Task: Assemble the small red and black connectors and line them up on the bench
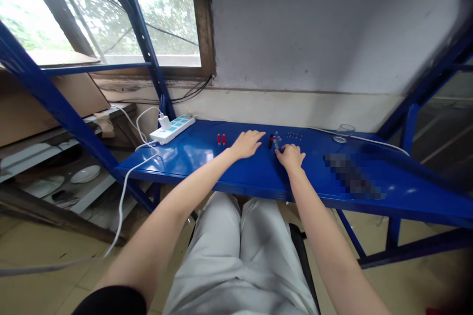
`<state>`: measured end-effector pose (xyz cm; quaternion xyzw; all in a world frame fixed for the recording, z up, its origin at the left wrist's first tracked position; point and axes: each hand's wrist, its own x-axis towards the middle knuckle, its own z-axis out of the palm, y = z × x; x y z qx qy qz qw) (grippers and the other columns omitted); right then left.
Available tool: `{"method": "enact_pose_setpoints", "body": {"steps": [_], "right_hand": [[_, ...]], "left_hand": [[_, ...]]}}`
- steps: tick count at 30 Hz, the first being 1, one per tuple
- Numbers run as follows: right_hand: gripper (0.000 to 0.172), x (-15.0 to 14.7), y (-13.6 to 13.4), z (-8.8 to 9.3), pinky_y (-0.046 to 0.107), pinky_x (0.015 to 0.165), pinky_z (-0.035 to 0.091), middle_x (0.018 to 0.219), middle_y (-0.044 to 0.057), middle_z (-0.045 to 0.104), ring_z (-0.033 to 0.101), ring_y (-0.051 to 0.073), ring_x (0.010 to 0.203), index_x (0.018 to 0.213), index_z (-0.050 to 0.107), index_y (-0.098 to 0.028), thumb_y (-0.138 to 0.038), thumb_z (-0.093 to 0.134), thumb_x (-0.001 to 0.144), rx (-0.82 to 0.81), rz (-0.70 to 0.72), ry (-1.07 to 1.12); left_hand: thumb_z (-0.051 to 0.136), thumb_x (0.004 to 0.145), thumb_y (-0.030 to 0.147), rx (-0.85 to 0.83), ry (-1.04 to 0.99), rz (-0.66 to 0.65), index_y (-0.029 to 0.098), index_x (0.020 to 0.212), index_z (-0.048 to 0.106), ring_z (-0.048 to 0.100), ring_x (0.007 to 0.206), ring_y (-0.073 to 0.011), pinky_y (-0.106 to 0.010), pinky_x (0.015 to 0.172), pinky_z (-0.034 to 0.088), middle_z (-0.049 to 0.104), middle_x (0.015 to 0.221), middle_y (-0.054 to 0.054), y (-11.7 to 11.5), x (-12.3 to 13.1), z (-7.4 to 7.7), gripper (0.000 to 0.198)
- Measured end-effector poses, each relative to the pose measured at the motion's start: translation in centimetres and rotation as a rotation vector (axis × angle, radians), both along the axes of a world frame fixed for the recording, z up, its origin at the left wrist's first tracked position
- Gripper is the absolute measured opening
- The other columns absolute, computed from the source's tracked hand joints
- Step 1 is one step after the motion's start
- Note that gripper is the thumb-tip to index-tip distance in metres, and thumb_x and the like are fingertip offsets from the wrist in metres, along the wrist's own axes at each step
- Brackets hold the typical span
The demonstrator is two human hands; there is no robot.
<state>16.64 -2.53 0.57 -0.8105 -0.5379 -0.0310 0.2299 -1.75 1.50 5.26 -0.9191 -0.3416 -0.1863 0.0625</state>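
My left hand (247, 144) lies palm down low over the blue table, its fingers stretched toward the right and apart. Just right of its fingertips stands a small black cylinder with a red band (271, 141). Beside that is a cluster of small clear pieces (278, 139), too small to name. My right hand (291, 156) is at the near side of this cluster, its fingers bent and thumb and forefinger close together; what they hold, if anything, is hidden. Two small red cylinders (221, 139) stand left of my left hand. Several tiny shiny pieces (294, 136) lie in rows behind my right hand.
A white power strip (173, 129) with a plugged-in adapter sits at the table's left end, its cable hanging down. A clear glass (343, 133) is at the back right. A dark, pixelated object (353, 177) lies right of my right hand. Blue posts flank the table (199, 157).
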Motion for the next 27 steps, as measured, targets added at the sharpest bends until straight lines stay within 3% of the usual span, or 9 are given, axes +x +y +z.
{"method": "enact_pose_setpoints", "body": {"steps": [4,7,13,16,27], "right_hand": [[0.03,0.0,0.3,0.0,0.046,0.085,0.032,0.107,0.013,0.058,0.045,0.029,0.105,0.097,0.065,-0.015,-0.036,0.051,0.08,-0.019,0.004,-0.001],[0.029,0.0,0.5,0.0,0.045,0.085,0.033,0.108,0.013,0.058,0.045,0.029,0.105,0.096,0.065,-0.016,-0.036,0.05,0.08,-0.027,0.009,0.0],[0.028,0.0,0.8,0.0,0.044,0.085,0.032,0.107,0.014,0.059,0.046,0.028,0.104,0.095,0.066,-0.016,-0.036,0.051,0.08,-0.027,-0.002,-0.007],[0.028,-0.1,1.0,0.0,0.043,0.085,0.032,0.108,0.013,0.058,0.046,0.028,0.104,0.095,0.066,-0.016,-0.035,0.051,0.08,-0.032,-0.002,-0.005],[0.026,-0.1,1.4,-0.2,0.042,0.083,0.033,0.106,0.011,0.06,0.047,0.027,0.103,0.091,0.066,-0.018,-0.035,0.053,0.077,0.006,-0.012,0.08]], "left_hand": [[0.031,0.091,0.027,-0.094,0.028,0.077,0.026,0.142,0.019,0.041,0.117,-0.0273,-0.043,0.09,0.036,0.036,0.141,-0.01,-1.1,3.1,-2.9,0.053],[0.03,0.091,0.022,-0.107,0.013,0.127,0.024,0.14,0.025,0.042,0.115,-0.0266,-0.042,0.087,0.036,0.04,0.137,-0.011,-0.9,4.5,-3.9,0.05],[0.037,0.09,0.022,0.021,-0.12,0.17,0.017,0.105,0.057,0.049,0.1,-0.0222,-0.037,0.084,0.034,0.059,0.107,-0.01,-0.5,4.8,-3.6,0.025],[0.043,0.089,0.022,0.005,-0.187,0.194,0.018,0.094,0.058,0.051,0.098,-0.0206,-0.035,0.083,0.033,0.061,0.1,-0.008,-0.5,4.2,-3.7,0.017],[0.051,0.085,0.024,-0.115,-0.57,0.245,0.019,0.09,0.057,0.055,0.093,-0.0175,-0.032,0.079,0.036,0.064,0.095,-0.003,-1.1,2.8,-4.1,0.009]]}}
